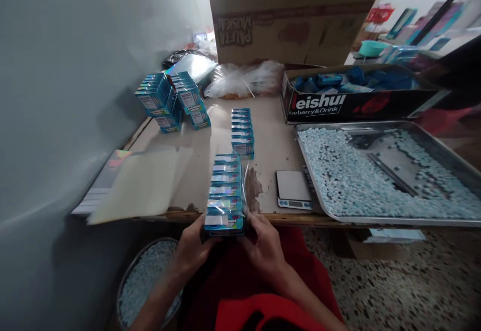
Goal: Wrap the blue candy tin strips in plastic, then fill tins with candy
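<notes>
A row of small blue candy boxes [224, 190] in clear plastic wrap lies at the table's front edge, its near end jutting toward me. My left hand [195, 243] is closed on the left side of its near end. From the right, my right hand [261, 240] grips the same row, fingers along the wrap. Just beyond it, a second row of blue boxes [242, 133] lies on the table. Wrapped stacks of blue boxes [158, 100] stand at the back left, with another stack [190, 100] beside them.
Pale sheets [137, 185] lie at the left. A small scale [293, 189] sits right of the row, beside a metal tray [338, 218] of light-blue candies. Behind it stands a black carton [338, 110] of blue boxes. A large cardboard box [293, 25] and clear bags [244, 80] are farther back.
</notes>
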`<state>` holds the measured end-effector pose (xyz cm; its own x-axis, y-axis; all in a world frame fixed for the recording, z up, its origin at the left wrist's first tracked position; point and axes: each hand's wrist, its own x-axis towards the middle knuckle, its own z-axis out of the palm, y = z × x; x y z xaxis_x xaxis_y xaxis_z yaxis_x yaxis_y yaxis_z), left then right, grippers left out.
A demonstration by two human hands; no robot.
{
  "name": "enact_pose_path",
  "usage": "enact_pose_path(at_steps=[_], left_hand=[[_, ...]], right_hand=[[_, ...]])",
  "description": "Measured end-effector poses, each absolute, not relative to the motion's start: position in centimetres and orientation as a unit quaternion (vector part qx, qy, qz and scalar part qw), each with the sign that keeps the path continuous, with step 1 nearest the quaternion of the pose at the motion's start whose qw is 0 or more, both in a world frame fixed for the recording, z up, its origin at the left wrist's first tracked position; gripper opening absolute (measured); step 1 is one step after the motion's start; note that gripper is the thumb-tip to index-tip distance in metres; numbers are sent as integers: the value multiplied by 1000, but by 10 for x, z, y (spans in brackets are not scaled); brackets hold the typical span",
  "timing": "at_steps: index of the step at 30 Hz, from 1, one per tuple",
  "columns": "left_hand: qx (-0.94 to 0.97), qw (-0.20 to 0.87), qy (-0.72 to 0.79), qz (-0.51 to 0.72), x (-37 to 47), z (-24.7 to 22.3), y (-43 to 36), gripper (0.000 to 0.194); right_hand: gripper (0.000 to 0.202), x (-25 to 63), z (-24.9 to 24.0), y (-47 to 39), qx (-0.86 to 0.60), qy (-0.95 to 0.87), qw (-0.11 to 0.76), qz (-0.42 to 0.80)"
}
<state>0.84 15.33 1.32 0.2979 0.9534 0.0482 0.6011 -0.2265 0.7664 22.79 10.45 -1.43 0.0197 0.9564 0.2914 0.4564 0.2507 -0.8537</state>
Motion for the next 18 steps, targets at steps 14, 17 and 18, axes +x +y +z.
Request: enact_pose_path(at_steps=[14, 17, 18], left_hand=[[594, 293, 668, 338, 15, 7, 110, 54], [617, 275, 640, 366, 12, 18, 116, 83], [634, 248, 619, 392, 11, 24, 116, 84]], right_hand=[[34, 228, -7, 115, -522, -600, 476, 376], [53, 233, 0, 118, -501, -565, 502, 421], [53, 233, 2, 118, -501, -560, 513, 414]])
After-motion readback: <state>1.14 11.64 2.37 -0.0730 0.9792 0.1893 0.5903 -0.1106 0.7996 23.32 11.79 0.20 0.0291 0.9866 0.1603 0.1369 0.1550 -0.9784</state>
